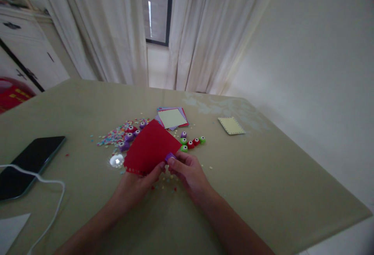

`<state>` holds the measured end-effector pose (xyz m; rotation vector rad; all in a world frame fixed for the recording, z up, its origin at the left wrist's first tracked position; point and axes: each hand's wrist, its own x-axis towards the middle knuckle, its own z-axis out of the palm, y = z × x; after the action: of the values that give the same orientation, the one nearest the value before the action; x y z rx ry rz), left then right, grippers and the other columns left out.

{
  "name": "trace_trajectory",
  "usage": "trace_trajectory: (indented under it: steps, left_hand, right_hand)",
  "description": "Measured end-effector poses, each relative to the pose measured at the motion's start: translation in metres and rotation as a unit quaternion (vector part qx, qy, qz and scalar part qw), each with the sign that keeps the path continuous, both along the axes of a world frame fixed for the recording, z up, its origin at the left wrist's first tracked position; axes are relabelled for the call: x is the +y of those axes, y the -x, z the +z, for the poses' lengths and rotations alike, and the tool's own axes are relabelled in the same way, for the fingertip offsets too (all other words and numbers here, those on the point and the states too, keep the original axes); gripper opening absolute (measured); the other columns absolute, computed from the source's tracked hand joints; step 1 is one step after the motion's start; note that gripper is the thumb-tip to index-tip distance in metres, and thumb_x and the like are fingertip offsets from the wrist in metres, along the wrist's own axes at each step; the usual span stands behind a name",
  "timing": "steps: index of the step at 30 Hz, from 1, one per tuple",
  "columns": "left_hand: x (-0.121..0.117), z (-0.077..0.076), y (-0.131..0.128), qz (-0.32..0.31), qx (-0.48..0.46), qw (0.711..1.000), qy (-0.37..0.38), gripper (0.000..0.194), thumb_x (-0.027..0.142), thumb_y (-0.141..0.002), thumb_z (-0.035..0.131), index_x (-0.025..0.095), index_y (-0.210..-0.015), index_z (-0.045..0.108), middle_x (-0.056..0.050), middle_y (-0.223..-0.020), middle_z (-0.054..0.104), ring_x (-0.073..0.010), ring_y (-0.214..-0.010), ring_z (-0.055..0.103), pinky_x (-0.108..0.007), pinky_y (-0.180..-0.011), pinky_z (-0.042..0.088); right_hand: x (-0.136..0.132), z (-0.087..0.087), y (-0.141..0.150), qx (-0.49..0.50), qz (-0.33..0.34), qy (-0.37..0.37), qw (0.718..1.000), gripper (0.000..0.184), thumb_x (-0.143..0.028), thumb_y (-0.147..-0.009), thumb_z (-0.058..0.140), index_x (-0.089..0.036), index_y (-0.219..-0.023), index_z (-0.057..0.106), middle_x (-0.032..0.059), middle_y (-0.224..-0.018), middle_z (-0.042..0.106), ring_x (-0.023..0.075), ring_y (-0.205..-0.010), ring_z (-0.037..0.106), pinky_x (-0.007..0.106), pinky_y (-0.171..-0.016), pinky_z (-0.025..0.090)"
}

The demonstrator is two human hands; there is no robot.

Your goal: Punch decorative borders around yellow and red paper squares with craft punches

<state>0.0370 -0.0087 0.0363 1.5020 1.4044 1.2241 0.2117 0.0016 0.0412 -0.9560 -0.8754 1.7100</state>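
Note:
A red sheet of card [153, 146] is tilted up above the table, with a row of small punched holes along its lower left edge. My left hand [143, 183] grips the card from below, thumb on its near edge. My right hand [188, 169] is closed on a small purple craft punch [170, 157] set at the card's near right edge. Beyond the card lie several green, red and purple punches [190, 144]. More purple and red punches [128, 136] sit to the left, partly hidden by the card.
Colourful paper confetti [115, 135] lies in a heap on the table [263, 192]. A stack of coloured cards [172, 118] and a pale yellow card with a punched border [231, 125] are farther back. A phone [32, 161], a white cable [55, 182] and a clear round object [117, 161] are at left.

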Motion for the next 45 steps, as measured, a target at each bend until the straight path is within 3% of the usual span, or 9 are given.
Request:
trace_trajectory:
  steps: [6,22,25,29,32,35,39,41,45]
  left_hand:
    - [0.0,-0.004,0.002,-0.006,0.011,1.0,0.001,0.029,0.048,-0.085,0.072,0.027,-0.103,0.079,-0.008,-0.107,0.085,-0.0347,-0.106,0.078,-0.052,-0.099,0.06]
    - [-0.002,-0.01,0.002,-0.045,-0.011,0.999,-0.001,0.023,0.04,-0.092,0.072,0.026,-0.108,0.08,-0.006,-0.101,0.086,-0.0323,-0.112,0.076,-0.049,-0.105,0.057]
    - [-0.002,-0.004,0.002,-0.022,-0.008,1.0,-0.004,0.021,0.042,-0.088,0.074,0.027,-0.1,0.08,-0.006,-0.107,0.085,-0.0322,-0.107,0.078,-0.047,-0.098,0.06]
    - [-0.001,0.002,0.004,0.015,-0.016,1.0,0.016,0.022,0.047,-0.083,0.076,0.026,-0.077,0.075,-0.004,-0.074,0.081,-0.0309,-0.083,0.079,-0.042,-0.079,0.064]
    - [-0.001,0.006,0.005,0.045,-0.017,0.998,0.048,0.03,0.053,-0.081,0.076,0.025,-0.072,0.074,-0.002,-0.063,0.075,-0.0264,-0.063,0.074,-0.036,-0.06,0.06]
    - [-0.001,0.009,0.006,0.063,-0.018,0.996,0.063,0.036,0.058,-0.079,0.076,0.023,-0.074,0.077,-0.002,-0.061,0.073,-0.0232,-0.057,0.069,-0.032,-0.055,0.056]
    - [0.001,0.012,0.009,0.082,-0.048,0.995,0.044,0.033,0.055,-0.077,0.078,0.022,-0.07,0.077,0.0,-0.057,0.068,-0.0211,-0.056,0.066,-0.031,-0.057,0.053]
    - [0.003,0.013,0.012,0.09,-0.071,0.993,0.034,0.031,0.052,-0.077,0.08,0.022,-0.067,0.076,0.0,-0.055,0.067,-0.0201,-0.056,0.064,-0.03,-0.057,0.052]
    - [0.013,0.009,0.022,0.13,-0.13,0.983,-0.001,0.031,0.051,-0.087,0.072,0.022,-0.077,0.077,0.002,-0.059,0.064,-0.0175,-0.059,0.061,-0.028,-0.061,0.051]
  right_hand:
    - [0.0,0.0,0.0,-0.006,-0.001,-0.01,1.0,0.035,-0.044,-0.068,0.098,-0.017,-0.082,0.081,0.0006,-0.073,0.072,0.0107,-0.062,0.054,0.023,-0.061,0.041]
    - [-0.003,0.003,0.004,0.014,-0.033,0.018,0.999,0.032,-0.036,-0.063,0.099,-0.017,-0.079,0.079,-0.0025,-0.067,0.066,0.0079,-0.054,0.042,0.022,-0.052,0.03]
    - [-0.004,0.001,0.004,-0.005,-0.021,0.01,1.0,0.034,-0.041,-0.067,0.097,-0.017,-0.083,0.079,-0.0017,-0.068,0.067,0.0088,-0.054,0.044,0.023,-0.053,0.032]
    - [0.001,-0.004,0.001,-0.01,-0.011,-0.015,1.0,0.044,-0.044,-0.066,0.098,-0.018,-0.096,0.078,0.0019,-0.084,0.074,0.0135,-0.067,0.058,0.026,-0.064,0.045]
    - [0.006,-0.003,-0.006,-0.059,-0.064,-0.09,0.992,0.044,-0.044,-0.072,0.093,-0.021,-0.102,0.07,0.0017,-0.091,0.073,0.0167,-0.077,0.063,0.028,-0.072,0.049]
    - [0.007,0.004,-0.013,-0.219,-0.06,-0.207,0.952,0.023,-0.035,-0.085,0.08,-0.022,-0.097,0.066,0.0002,-0.085,0.068,0.0166,-0.073,0.059,0.028,-0.068,0.047]
    - [0.003,0.005,-0.016,-0.437,-0.008,-0.342,0.832,0.011,-0.018,-0.085,0.071,-0.02,-0.095,0.068,0.0025,-0.087,0.065,0.0186,-0.076,0.06,0.03,-0.071,0.049]
    - [0.002,0.0,-0.015,-0.486,0.003,-0.38,0.787,0.01,-0.013,-0.087,0.068,-0.019,-0.095,0.07,0.007,-0.101,0.066,0.0215,-0.088,0.065,0.034,-0.082,0.053]
    - [0.001,-0.013,-0.013,-0.52,-0.034,-0.414,0.746,0.026,-0.011,-0.097,0.06,-0.02,-0.119,0.071,0.0129,-0.12,0.065,0.0251,-0.107,0.068,0.039,-0.097,0.056]
